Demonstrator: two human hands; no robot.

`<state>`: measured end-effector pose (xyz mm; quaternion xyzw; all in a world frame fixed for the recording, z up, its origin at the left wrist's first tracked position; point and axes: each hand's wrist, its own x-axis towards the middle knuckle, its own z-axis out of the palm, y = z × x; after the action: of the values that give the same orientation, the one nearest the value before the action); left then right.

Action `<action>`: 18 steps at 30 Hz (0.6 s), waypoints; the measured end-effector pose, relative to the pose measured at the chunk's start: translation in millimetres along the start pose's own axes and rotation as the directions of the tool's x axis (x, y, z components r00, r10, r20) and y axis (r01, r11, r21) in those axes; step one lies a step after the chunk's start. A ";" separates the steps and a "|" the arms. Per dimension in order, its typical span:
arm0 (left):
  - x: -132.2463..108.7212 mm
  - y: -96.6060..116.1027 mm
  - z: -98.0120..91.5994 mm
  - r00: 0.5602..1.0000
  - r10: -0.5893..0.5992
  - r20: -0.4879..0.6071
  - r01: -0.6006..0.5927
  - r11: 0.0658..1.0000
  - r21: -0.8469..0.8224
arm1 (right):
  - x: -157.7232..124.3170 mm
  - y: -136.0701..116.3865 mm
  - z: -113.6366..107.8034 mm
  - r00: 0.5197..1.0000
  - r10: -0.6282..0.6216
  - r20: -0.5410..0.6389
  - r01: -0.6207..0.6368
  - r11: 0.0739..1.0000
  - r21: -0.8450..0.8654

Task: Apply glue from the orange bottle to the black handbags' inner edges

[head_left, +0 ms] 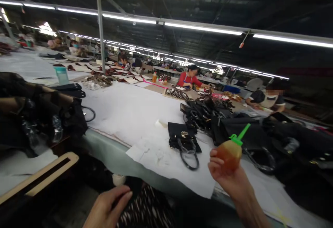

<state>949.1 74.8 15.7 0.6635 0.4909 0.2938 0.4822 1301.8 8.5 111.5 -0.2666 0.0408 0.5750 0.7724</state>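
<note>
As left hand (109,205) hangs open, right hand (225,176) holds bottle (231,152)

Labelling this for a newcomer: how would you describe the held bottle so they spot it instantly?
Find the long table covered in white paper, then its near edge, right of the lone black handbag. There the right hand holds a small round amber plastic bottle; its bright green nozzle sets it apart from the black bags behind.
</note>
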 end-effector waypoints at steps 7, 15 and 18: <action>38.0 46.5 67.2 0.956 -0.047 0.291 0.125 0.958 -0.257 | 57.9 -23.6 -62.6 0.996 -0.004 -0.087 0.001 0.999 -0.039; 40.7 51.3 95.0 0.927 -0.084 0.364 0.209 0.925 -0.318 | 109.3 -12.8 -72.0 0.997 0.046 -0.067 -0.055 0.989 -0.135; 42.7 50.1 94.3 0.936 -0.093 0.340 0.218 0.910 -0.351 | 123.3 -7.6 -57.0 0.998 0.045 -0.052 -0.054 0.982 -0.180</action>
<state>1063.7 79.0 24.4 0.5527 0.3924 0.2343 0.6969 1364.0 87.8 20.0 -0.3483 0.0133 0.5888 0.7293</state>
